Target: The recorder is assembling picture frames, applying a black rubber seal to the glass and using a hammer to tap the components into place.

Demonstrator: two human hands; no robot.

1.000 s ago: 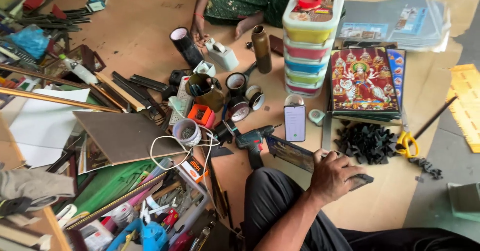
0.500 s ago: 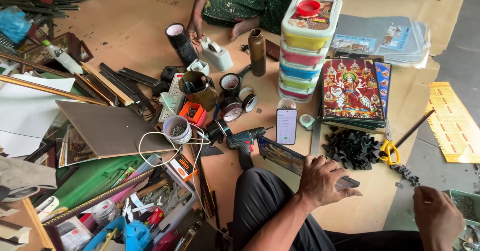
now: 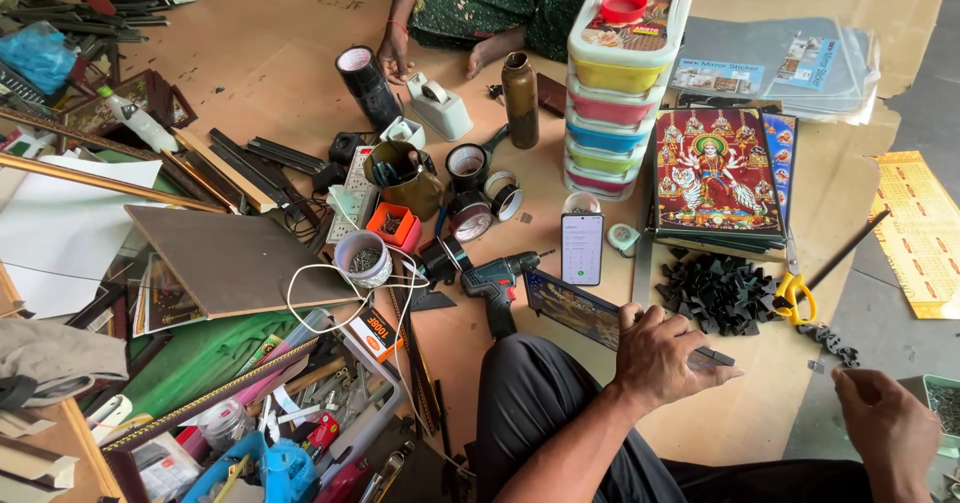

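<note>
My left hand (image 3: 665, 358) lies over the right end of a small framed picture (image 3: 570, 308), fingers curled on its edge. The frame rests on the floor beside my knee in dark trousers (image 3: 545, 413). My right hand (image 3: 885, 423) is at the lower right with thumb and fingertips pinched together. Whether something tiny sits between them cannot be told. It hovers next to a small green tray of nails (image 3: 940, 403). A pile of black corner pieces (image 3: 720, 293) lies just beyond my left hand.
A phone (image 3: 582, 248), a cordless drill (image 3: 495, 283), yellow-handled scissors (image 3: 795, 293), tape rolls (image 3: 468, 163) and a stack of plastic boxes (image 3: 625, 83) crowd the floor. Framed pictures (image 3: 715, 173) lie at the right. Another person (image 3: 500, 3) sits at the far side.
My right hand has come into view at the lower right, then stayed there. My left hand has stayed on the framed picture. The view has shifted slightly.
</note>
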